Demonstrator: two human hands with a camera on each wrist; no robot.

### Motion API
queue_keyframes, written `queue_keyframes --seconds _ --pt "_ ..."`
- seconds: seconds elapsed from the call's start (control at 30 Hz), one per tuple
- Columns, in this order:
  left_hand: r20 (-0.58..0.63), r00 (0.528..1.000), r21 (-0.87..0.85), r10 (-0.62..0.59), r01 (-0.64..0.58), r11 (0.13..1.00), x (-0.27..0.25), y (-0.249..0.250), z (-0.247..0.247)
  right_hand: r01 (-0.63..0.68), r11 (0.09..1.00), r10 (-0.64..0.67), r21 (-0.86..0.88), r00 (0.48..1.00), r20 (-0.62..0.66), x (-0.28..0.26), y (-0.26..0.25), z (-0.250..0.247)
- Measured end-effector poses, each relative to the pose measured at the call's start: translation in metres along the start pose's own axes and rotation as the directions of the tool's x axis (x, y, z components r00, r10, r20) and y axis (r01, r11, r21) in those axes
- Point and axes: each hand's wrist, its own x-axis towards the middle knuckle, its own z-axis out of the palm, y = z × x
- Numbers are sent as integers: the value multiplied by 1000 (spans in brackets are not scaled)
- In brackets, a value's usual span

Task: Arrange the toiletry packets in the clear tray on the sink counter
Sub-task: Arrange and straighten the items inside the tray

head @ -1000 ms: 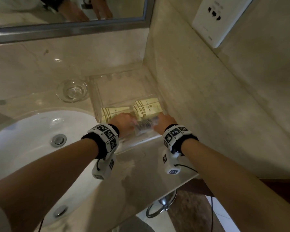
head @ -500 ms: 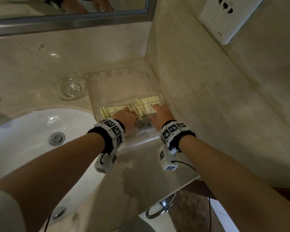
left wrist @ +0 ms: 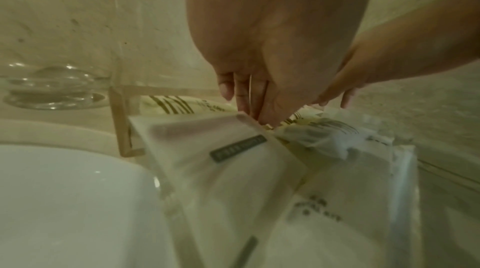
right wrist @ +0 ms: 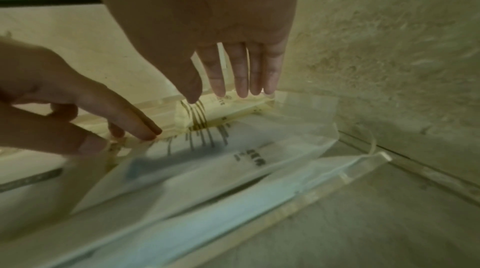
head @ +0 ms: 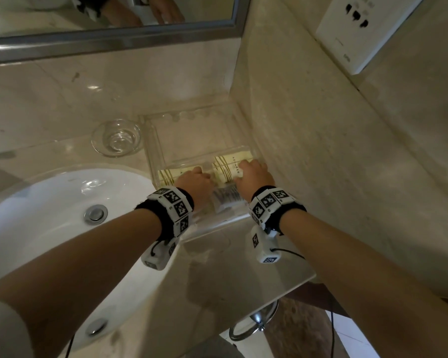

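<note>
The clear tray (head: 152, 140) sits in the counter's corner against the right wall. Two yellow packets with gold stripes lie across its middle, one on the left (head: 170, 174) and one on the right (head: 229, 164). Translucent white packets (head: 225, 198) lie in the front part, between my wrists. My left hand (head: 195, 180) reaches down with straight fingers (left wrist: 244, 99) that touch the packets near the left yellow one (left wrist: 176, 105). My right hand (head: 254, 173) hovers with straight fingers (right wrist: 240, 79) just over the right yellow packet (right wrist: 223, 108). Neither hand grips anything.
A small round glass dish (head: 116, 138) stands left of the tray. The white sink basin (head: 49, 215) with its drain (head: 95, 213) lies left of my arms. The stone wall (head: 321, 151) runs close along the tray's right side. A mirror (head: 109, 27) hangs behind.
Both hands have moved forward, deeper into the tray, from the translucent packet at the front to the yellow packets. The translucent packet now lies free between my wrists.
</note>
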Motion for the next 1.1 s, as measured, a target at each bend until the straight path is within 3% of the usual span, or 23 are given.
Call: queue_keyframes --seconds 0.23,0.37,0.47,0.6,0.73,0.8,0.93,1.1 --pt "-26 999 -86 19 -21 996 -12 -8 3 -17 1000 17 4 999 46 -2 -14 -1" --pt "-142 985 -207 -96 65 976 -27 -16 -3 16 999 -20 37 995 93 -3 -12 1" --pt "-82 980 -141 -183 170 975 -37 -25 -2 72 997 -77 34 981 178 -4 -10 4" --pt "-39 984 -140 -177 170 975 -40 -28 5 79 997 -80 12 974 211 -7 -10 7" --pt "-118 982 -213 -146 119 970 -40 -27 6 94 995 -95 12 990 100 -10 -10 3" --pt "-110 990 -234 -91 63 970 -41 -21 5 37 999 -37 5 999 36 -12 -7 -2" --pt "-17 1000 -255 -9 5 967 -38 -4 3 -64 994 80 -84 975 209 -17 11 -5" --pt "89 995 -222 43 -22 975 -32 8 15 -50 988 100 -145 926 363 -31 23 -1"
